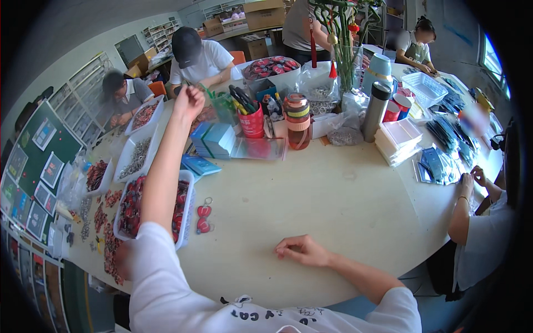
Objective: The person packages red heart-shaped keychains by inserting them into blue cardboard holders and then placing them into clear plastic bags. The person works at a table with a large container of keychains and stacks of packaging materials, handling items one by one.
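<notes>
My left arm stretches far forward over the table. My left hand (190, 101) is raised with its fingers curled together, beside a green see-through holder (222, 105); what it holds, if anything, cannot be made out. On the table near the front, my right hand (304, 251) rests with its fingers curled in and nothing visible in them. Between my arms lie red key-ring charms (204, 218) with metal rings. Under my left forearm, a white plastic basket (189, 208) is heaped with red charms (133, 205).
Further off stand a red pen cup (252, 122), blue card stacks (214, 140), an amber bottle (298, 125), a steel flask (377, 111) and white trays (397, 139). Loose charms (114, 247) lie at left. Co-workers sit around the table; one at right handles dark packets (440, 164).
</notes>
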`<state>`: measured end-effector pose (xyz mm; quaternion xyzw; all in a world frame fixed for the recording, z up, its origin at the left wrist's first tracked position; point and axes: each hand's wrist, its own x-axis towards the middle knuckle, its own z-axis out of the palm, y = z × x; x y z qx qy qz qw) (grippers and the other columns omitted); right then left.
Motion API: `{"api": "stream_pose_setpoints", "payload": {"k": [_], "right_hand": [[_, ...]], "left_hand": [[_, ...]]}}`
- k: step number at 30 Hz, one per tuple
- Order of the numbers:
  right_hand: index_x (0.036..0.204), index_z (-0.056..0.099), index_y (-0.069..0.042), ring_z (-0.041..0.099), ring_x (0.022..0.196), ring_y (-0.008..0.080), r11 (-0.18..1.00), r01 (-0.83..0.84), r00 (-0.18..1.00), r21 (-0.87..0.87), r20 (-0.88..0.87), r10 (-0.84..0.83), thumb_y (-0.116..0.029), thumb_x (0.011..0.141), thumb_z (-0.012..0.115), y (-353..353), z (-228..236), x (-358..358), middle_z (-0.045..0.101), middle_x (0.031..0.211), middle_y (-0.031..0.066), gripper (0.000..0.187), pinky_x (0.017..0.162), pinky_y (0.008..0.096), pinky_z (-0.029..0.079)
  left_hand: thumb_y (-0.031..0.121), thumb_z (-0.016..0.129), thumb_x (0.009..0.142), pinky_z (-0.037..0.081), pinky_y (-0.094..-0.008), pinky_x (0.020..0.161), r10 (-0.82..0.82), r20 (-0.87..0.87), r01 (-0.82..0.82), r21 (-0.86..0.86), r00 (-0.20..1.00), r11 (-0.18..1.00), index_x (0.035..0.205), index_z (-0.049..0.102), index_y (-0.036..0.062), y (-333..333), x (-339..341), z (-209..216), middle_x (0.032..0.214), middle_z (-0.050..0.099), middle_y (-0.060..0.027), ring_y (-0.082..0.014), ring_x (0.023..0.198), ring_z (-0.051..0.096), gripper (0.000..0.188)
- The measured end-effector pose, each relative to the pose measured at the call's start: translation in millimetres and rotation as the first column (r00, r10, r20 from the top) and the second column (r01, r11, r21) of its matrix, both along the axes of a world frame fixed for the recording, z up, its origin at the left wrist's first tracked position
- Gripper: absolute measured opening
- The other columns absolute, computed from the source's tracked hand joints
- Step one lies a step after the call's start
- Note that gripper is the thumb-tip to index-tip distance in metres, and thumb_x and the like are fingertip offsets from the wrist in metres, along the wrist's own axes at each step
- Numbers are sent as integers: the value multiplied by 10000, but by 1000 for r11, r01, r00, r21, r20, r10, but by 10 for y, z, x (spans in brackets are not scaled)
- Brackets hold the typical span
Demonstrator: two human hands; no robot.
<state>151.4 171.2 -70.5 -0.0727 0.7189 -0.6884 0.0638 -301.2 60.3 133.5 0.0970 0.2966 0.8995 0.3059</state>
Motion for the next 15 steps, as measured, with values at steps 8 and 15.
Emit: {"api": "stream_pose_setpoints", "payload": {"k": [8, 15], "right_hand": [[1003, 680, -4, 633, 820, 109, 998, 57, 998, -29, 33, -56, -156, 941, 600, 41, 107, -1, 690, 854, 57, 182, 737, 273, 503], [990, 689, -17, 653, 789, 122, 996, 76, 997, -42, 6, -76, -134, 921, 624, 50, 111, -32, 701, 857, 66, 150, 686, 275, 514]], "left_hand": [[429, 336, 1011, 473, -272, 552, 100, -592, -483, -534, 799, 694, 935, 614, -1, 890, -1187, -309, 856, 689, -126, -200, 712, 648, 519], [402, 306, 1033, 482, -276, 866, -167, -780, -562, -564, 603, 605, 1070, 625, -20, 946, -951, -404, 987, 700, -135, -191, 933, 667, 530]]}}
